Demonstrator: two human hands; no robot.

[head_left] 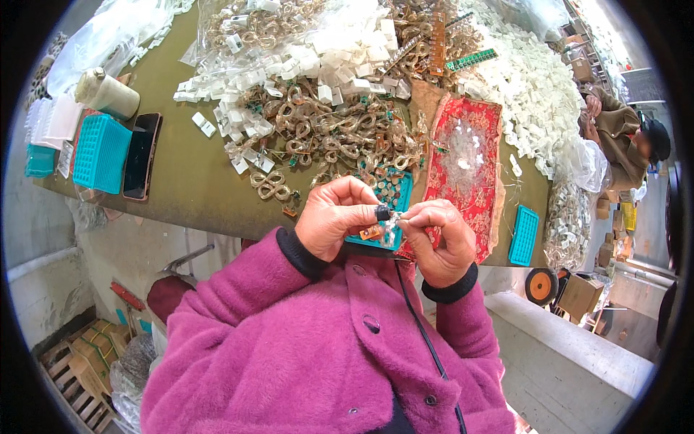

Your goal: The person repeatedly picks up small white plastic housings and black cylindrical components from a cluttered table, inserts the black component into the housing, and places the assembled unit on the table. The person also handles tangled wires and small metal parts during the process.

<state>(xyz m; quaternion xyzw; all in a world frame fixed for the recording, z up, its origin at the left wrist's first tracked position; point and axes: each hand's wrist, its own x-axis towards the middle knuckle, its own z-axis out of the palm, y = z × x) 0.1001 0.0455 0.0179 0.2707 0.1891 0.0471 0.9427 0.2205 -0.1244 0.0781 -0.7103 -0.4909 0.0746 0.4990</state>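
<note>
My left hand (334, 218) and my right hand (442, 242) meet in front of my chest, both closed in a pinch. Between their fingertips is a small clear wire bundle (391, 230). A small orange circuit board (371, 233) hangs at the bundle, close below my left thumb. Something black is wrapped around the tip of that thumb. Under the hands lies a teal tray (406, 186) holding several small round silvery pieces (390, 189); my fingers hide part of it. The exact spot that each fingertip grips is too small to make out.
Beyond the tray lie heaps of coiled wire bundles (340, 130) and white plastic cases (340, 54). A red patterned cloth (463, 181) is to the right, with another teal tray (523, 235). A phone (142, 155), stacked teal trays (103, 153) and a jar (108, 94) stand left. Another person (614, 137) sits far right.
</note>
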